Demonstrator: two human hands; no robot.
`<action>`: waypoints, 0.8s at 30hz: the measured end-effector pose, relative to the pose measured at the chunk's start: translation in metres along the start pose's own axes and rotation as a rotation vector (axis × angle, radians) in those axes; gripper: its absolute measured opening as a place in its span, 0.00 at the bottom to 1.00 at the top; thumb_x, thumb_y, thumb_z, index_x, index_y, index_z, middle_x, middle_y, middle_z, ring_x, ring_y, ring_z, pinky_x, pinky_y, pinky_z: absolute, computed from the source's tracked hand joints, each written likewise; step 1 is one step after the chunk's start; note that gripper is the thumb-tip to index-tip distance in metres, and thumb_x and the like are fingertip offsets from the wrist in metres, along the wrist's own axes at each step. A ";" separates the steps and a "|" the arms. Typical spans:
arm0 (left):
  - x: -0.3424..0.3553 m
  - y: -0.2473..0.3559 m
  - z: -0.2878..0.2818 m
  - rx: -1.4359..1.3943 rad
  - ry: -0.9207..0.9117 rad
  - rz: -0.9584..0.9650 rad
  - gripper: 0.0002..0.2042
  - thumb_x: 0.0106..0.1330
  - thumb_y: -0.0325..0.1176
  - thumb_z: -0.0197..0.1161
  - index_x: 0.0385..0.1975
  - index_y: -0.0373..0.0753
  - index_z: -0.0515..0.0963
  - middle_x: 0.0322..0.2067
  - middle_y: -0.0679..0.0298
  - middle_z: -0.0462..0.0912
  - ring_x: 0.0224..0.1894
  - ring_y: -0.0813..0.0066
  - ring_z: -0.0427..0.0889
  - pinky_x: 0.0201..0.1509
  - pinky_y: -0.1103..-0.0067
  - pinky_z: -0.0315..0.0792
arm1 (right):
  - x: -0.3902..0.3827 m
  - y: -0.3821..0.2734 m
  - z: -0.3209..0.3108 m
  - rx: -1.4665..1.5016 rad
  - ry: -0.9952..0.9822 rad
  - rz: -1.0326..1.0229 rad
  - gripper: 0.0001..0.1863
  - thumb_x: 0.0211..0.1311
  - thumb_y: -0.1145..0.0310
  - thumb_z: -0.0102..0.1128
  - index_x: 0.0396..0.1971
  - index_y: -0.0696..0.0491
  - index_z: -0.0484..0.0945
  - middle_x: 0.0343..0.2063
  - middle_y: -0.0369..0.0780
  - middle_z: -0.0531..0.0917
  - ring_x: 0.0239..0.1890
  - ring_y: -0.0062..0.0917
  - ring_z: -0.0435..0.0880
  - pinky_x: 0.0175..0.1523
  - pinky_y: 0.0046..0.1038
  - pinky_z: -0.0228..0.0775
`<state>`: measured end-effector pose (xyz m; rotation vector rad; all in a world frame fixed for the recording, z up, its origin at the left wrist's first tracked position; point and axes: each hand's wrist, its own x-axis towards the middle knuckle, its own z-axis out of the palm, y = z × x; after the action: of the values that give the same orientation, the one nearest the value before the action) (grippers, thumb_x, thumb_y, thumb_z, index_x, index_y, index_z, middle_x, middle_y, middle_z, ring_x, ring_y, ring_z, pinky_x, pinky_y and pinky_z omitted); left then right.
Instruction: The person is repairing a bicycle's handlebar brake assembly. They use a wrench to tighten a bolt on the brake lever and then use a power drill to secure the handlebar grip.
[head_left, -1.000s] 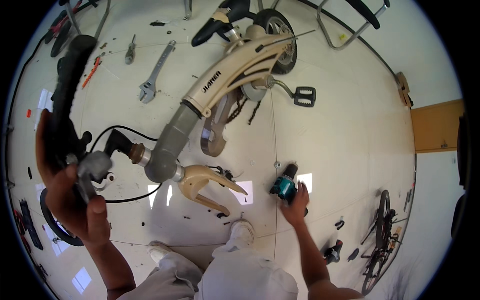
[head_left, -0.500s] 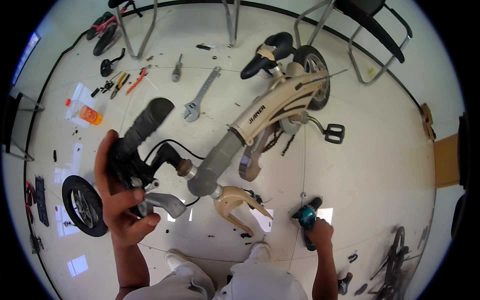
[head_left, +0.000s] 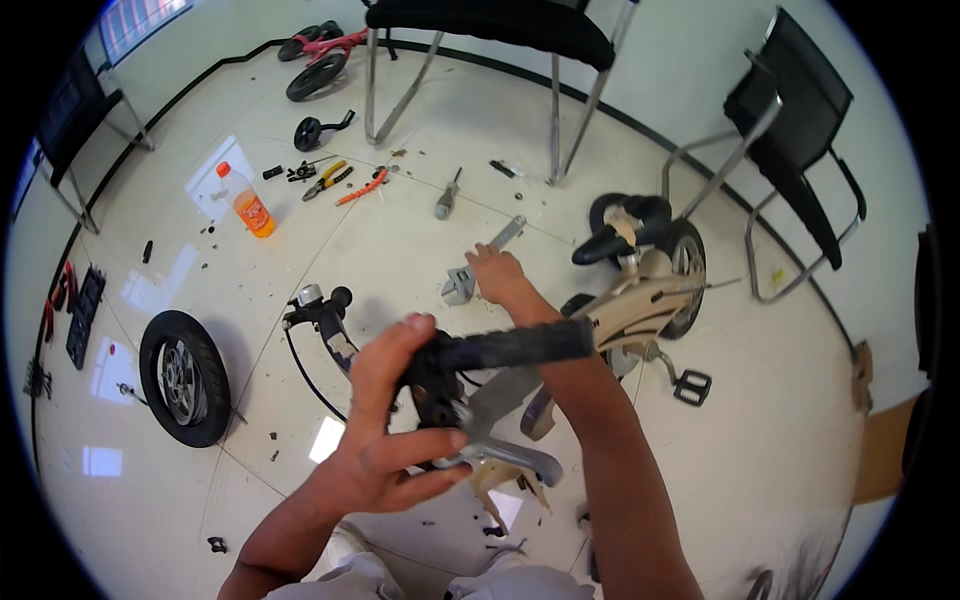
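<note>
My left hand point(head_left: 385, 430) grips the handlebar near the black rubber grip point(head_left: 520, 345) and silver brake lever point(head_left: 515, 460). My right arm reaches forward past the cream bicycle frame point(head_left: 630, 310), and my right hand point(head_left: 495, 270) is over the large adjustable wrench point(head_left: 460, 285) with fingers apart; I cannot tell whether they touch it. A grey screwdriver point(head_left: 448, 200) lies just beyond. The bicycle's front fork point(head_left: 495, 485) is mostly hidden under my hand and the lever.
A detached wheel point(head_left: 180, 380) lies at left. Beyond are an orange drink bottle point(head_left: 250, 208), pliers point(head_left: 320, 185), a red small bike point(head_left: 320, 55) and several chairs point(head_left: 785, 130). A black tool case point(head_left: 85, 310) lies by the left wall.
My right hand has let go of the teal drill and moved forward to the wrench. My left hand has swung the handlebar rightward. The view has tilted up toward the chairs.
</note>
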<state>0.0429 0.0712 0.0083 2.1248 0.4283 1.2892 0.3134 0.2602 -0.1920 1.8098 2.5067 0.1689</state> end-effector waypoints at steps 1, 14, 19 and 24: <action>0.000 -0.001 0.003 -0.107 0.076 -0.002 0.26 0.54 0.38 0.77 0.49 0.49 0.70 0.68 0.34 0.57 0.68 0.31 0.59 0.67 0.50 0.55 | 0.011 0.008 0.020 -0.135 -0.118 -0.073 0.26 0.61 0.71 0.53 0.61 0.49 0.71 0.62 0.44 0.73 0.61 0.38 0.74 0.60 0.38 0.71; 0.003 -0.001 -0.010 -0.192 0.005 -0.079 0.37 0.50 0.37 0.81 0.56 0.52 0.60 0.67 0.38 0.62 0.64 0.36 0.66 0.59 0.54 0.59 | 0.047 0.025 0.064 -0.273 -0.294 -0.427 0.13 0.51 0.72 0.63 0.39 0.48 0.78 0.41 0.39 0.80 0.46 0.33 0.82 0.50 0.35 0.74; 0.004 -0.001 -0.010 -0.128 -0.036 -0.083 0.31 0.50 0.38 0.80 0.47 0.46 0.64 0.67 0.38 0.61 0.65 0.35 0.64 0.60 0.54 0.58 | 0.029 -0.003 0.025 -0.173 -0.420 -0.502 0.12 0.51 0.71 0.64 0.38 0.48 0.80 0.41 0.39 0.80 0.43 0.34 0.82 0.46 0.35 0.75; 0.004 0.001 -0.010 0.017 -0.065 -0.026 0.26 0.50 0.41 0.79 0.48 0.47 0.74 0.68 0.38 0.58 0.66 0.34 0.62 0.62 0.53 0.58 | 0.007 -0.047 -0.029 -0.250 -0.105 -0.563 0.06 0.56 0.70 0.59 0.26 0.50 0.84 0.34 0.38 0.83 0.38 0.31 0.83 0.41 0.34 0.74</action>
<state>0.0358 0.0762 0.0156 2.1612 0.4393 1.2027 0.2641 0.2503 -0.1680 0.9530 2.6541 0.3303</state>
